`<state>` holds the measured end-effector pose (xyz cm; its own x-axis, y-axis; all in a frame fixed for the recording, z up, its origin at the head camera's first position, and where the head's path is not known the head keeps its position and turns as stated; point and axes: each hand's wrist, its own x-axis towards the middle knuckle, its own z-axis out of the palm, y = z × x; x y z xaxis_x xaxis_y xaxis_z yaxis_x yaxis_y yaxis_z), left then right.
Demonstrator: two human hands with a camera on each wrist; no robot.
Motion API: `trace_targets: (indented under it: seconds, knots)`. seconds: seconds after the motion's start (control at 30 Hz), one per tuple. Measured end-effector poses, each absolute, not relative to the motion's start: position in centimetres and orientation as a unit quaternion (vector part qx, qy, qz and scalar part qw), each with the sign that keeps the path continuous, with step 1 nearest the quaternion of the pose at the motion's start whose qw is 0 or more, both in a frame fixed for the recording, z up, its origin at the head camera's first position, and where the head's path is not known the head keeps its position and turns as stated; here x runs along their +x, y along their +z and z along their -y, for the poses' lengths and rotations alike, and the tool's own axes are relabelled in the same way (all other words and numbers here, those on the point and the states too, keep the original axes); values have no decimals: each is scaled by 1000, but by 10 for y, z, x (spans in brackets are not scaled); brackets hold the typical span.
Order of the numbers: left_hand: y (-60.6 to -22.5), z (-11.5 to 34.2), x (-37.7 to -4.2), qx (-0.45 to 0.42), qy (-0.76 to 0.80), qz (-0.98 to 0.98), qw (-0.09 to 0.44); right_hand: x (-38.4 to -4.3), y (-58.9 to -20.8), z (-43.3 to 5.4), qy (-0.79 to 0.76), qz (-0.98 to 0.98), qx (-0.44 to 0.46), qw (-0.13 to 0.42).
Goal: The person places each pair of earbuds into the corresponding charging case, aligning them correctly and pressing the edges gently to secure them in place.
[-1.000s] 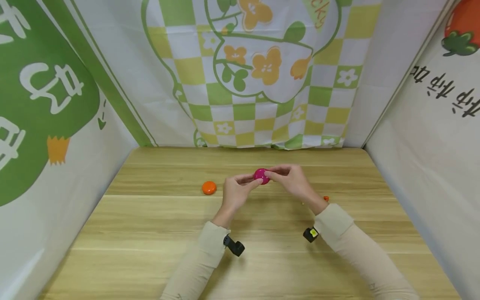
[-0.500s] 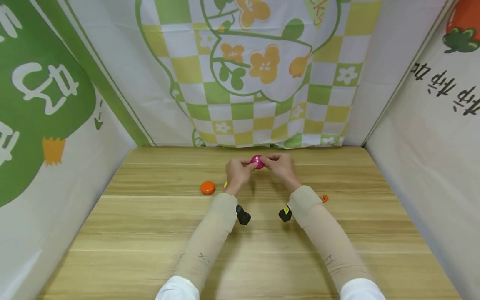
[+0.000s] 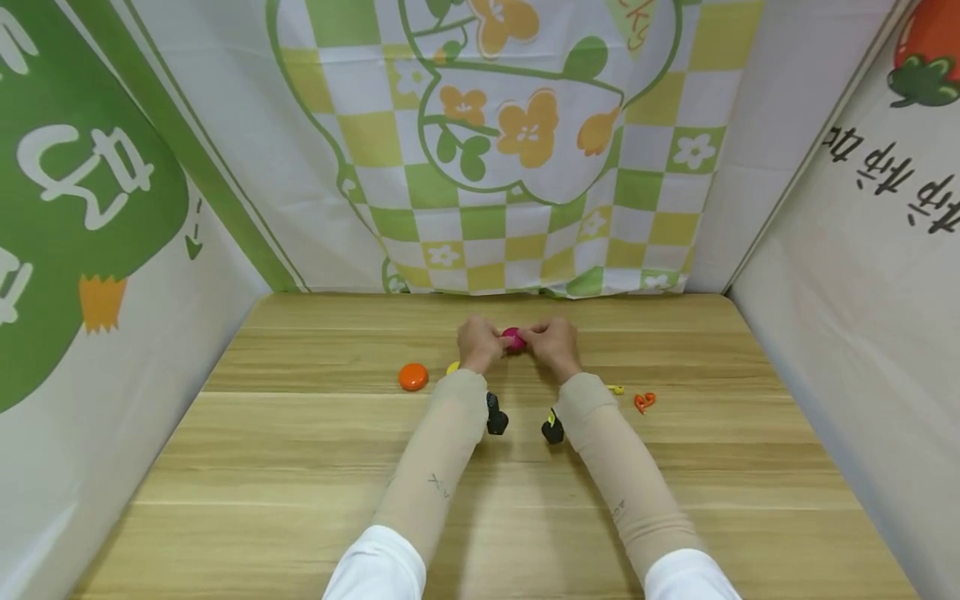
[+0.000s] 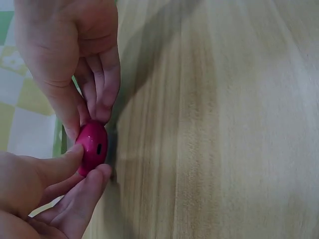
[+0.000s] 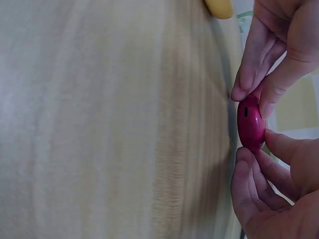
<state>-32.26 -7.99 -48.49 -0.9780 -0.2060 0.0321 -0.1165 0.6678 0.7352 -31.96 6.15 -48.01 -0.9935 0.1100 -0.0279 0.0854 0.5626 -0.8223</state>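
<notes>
A glossy magenta earbud case (image 3: 513,340), rounded and apparently closed, is held between both hands near the back of the table. My left hand (image 3: 480,342) pinches its left side between thumb and fingers, and my right hand (image 3: 552,343) pinches its right side. A dark slot, perhaps a charging port, shows on the case (image 4: 93,148) in the left wrist view. The right wrist view has the case (image 5: 251,124) with fingertips at both ends. Whether it touches the tabletop, I cannot tell.
An orange round case (image 3: 413,377) lies left of the hands. A yellow round piece (image 3: 453,367) is partly hidden by the left wrist. Orange earbuds (image 3: 645,402) and a small yellow earbud (image 3: 616,389) lie to the right. A patterned curtain (image 3: 517,225) hangs behind the table.
Both hands, gripping the magenta case, moved toward the back of the table, then came slightly nearer and lower. The forearms drew closer together, uncovering the orange and yellow earbuds at the right.
</notes>
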Motion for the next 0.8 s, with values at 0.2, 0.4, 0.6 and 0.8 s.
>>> trace_targets:
  seconds: [0.2,0.4,0.6,0.8]
  knots:
    - [-477,78,-317,74,-349,933,35,-317,-486,-60,444,894,-64,15]
    - [-460,97,-310,52,-314,948,7,-321,-484,-58,448,892,-59,18]
    - [-430,140,-299,21,-274,959,-65,-322,-468,-55,455,890,4,40]
    - [-415,174,-284,2,-240,963,-120,-310,-447,-44,412,909,59,-13]
